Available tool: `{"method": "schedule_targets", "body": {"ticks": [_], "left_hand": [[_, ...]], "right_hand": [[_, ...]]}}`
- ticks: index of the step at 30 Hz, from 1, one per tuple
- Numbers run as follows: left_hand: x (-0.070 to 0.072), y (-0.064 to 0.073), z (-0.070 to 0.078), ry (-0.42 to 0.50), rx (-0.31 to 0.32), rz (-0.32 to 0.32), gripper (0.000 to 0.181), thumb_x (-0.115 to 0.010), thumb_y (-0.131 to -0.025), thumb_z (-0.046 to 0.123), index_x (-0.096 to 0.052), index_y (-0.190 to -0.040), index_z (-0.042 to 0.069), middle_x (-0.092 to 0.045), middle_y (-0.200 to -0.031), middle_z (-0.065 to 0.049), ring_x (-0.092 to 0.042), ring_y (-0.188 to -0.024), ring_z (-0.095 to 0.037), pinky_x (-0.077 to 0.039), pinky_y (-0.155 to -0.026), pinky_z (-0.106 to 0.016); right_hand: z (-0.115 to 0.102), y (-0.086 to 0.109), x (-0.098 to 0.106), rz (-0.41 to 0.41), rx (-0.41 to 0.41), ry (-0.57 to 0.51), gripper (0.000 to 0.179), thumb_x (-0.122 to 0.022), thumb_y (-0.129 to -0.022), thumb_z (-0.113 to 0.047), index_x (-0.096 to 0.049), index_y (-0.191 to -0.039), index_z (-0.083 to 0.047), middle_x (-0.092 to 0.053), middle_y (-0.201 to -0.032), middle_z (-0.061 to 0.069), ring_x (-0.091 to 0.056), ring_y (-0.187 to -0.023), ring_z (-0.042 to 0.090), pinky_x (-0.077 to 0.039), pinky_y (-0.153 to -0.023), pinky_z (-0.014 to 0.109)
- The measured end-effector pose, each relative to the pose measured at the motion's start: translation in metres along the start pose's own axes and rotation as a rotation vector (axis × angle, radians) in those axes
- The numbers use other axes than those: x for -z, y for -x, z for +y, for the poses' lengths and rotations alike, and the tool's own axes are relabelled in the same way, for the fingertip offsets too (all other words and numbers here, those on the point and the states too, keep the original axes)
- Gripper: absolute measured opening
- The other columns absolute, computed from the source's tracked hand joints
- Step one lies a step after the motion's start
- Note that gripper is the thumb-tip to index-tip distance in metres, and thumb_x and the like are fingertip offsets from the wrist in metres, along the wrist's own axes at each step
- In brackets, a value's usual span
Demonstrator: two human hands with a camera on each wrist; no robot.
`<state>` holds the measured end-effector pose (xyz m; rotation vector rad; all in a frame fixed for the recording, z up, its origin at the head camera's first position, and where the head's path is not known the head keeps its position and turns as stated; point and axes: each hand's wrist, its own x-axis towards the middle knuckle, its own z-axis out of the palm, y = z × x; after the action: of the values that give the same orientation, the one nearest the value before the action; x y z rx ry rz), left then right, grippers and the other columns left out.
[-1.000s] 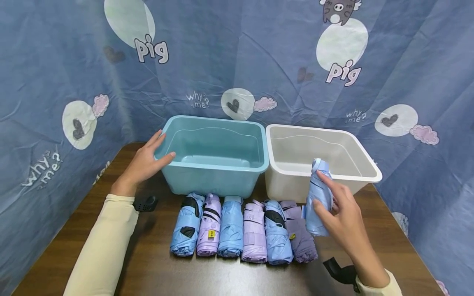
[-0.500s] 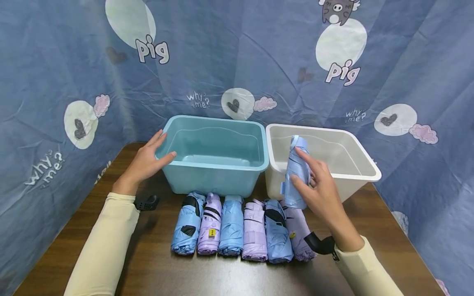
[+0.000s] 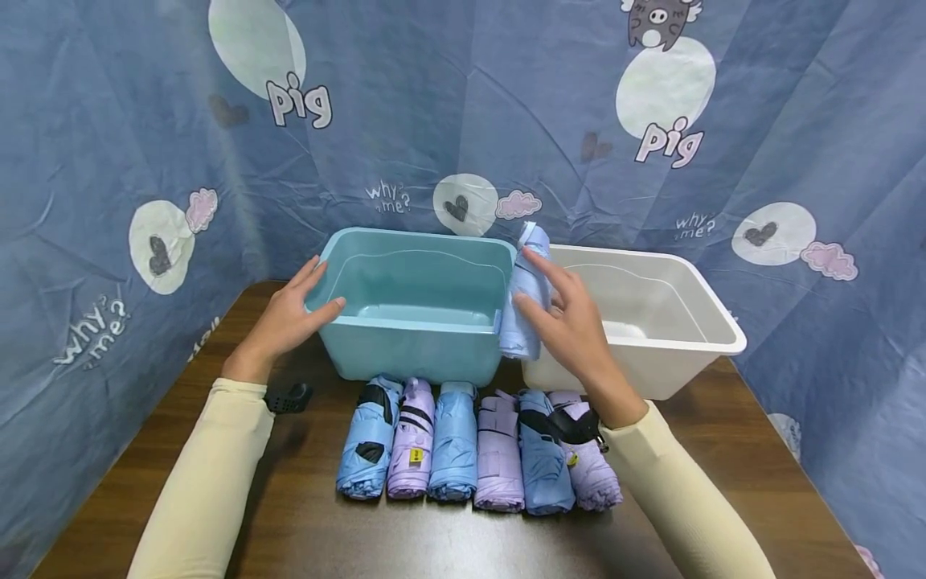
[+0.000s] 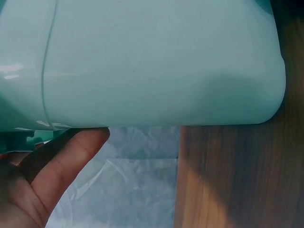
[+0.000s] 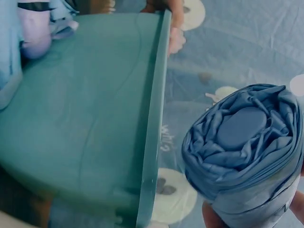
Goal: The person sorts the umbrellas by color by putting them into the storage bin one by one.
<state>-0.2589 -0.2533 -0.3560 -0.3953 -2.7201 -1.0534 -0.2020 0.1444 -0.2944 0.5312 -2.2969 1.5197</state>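
My right hand (image 3: 575, 326) grips a folded light-blue umbrella (image 3: 519, 322), held tilted above the table where the two bins meet. Its gathered cloth end (image 5: 242, 142) faces the camera in the right wrist view. The umbrella overlaps the right end of the teal bin (image 3: 405, 350). At that bin's left end, my left hand (image 3: 285, 318) rests against the rim with fingers spread and straight. The left wrist view shows a finger (image 4: 76, 152) at the bin's edge. Inside the teal bin only bare walls and floor show.
A white bin (image 3: 673, 347) stands right of the teal one. In front lies a row of several folded umbrellas, among them a blue one (image 3: 369, 450), a lilac one (image 3: 499, 458) and another lilac one (image 3: 596, 474) at the right end. A patterned blue curtain (image 3: 579, 96) hangs behind.
My right hand has carried the blue umbrella left and upward, from in front of the white bin to the teal bin's right end. My left hand has stayed at the rim.
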Motion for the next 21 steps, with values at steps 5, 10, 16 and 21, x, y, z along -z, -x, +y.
{"method": "schedule_targets", "body": {"ticks": [5,10,16,21], "left_hand": [[0.0,0.0,-0.001,0.004,0.004,-0.003,0.082,-0.057,-0.092,0.047,-0.019,-0.155,0.01,-0.008,-0.162,-0.006,-0.016,-0.142,-0.045,-0.023,-0.103,-0.069],[0.0,0.003,-0.002,0.009,0.01,-0.005,0.082,-0.057,-0.093,0.047,-0.019,-0.155,0.011,-0.007,-0.162,-0.005,-0.015,-0.142,-0.045,-0.022,-0.103,-0.07],[-0.002,0.002,-0.004,0.01,0.019,-0.006,0.083,-0.057,-0.092,0.049,-0.019,-0.155,0.012,-0.007,-0.162,-0.002,-0.015,-0.143,-0.042,-0.022,-0.105,-0.068],[-0.003,0.0,-0.003,0.014,0.009,0.007,0.082,-0.057,-0.092,0.048,-0.02,-0.155,0.012,-0.008,-0.162,-0.002,-0.015,-0.143,-0.043,-0.022,-0.105,-0.068]], "right_hand": [[-0.011,-0.017,-0.015,-0.019,-0.032,-0.04,0.054,-0.068,-0.09,-0.019,-0.052,-0.141,-0.029,-0.046,-0.13,0.016,-0.061,-0.106,0.035,-0.057,-0.073,0.038],[-0.002,-0.034,-0.035,-0.02,-0.057,-0.075,0.053,-0.067,-0.09,-0.021,-0.053,-0.14,-0.033,-0.046,-0.135,0.012,-0.063,-0.103,0.033,-0.057,-0.074,0.039],[-0.005,-0.05,-0.054,-0.016,-0.056,-0.114,0.053,-0.067,-0.089,-0.02,-0.053,-0.14,-0.03,-0.046,-0.141,0.007,-0.064,-0.1,0.029,-0.056,-0.08,0.04],[-0.011,-0.062,-0.071,-0.019,-0.086,-0.142,0.053,-0.068,-0.088,-0.022,-0.054,-0.138,-0.035,-0.047,-0.138,0.008,-0.064,-0.098,0.027,-0.055,-0.081,0.038]]}}
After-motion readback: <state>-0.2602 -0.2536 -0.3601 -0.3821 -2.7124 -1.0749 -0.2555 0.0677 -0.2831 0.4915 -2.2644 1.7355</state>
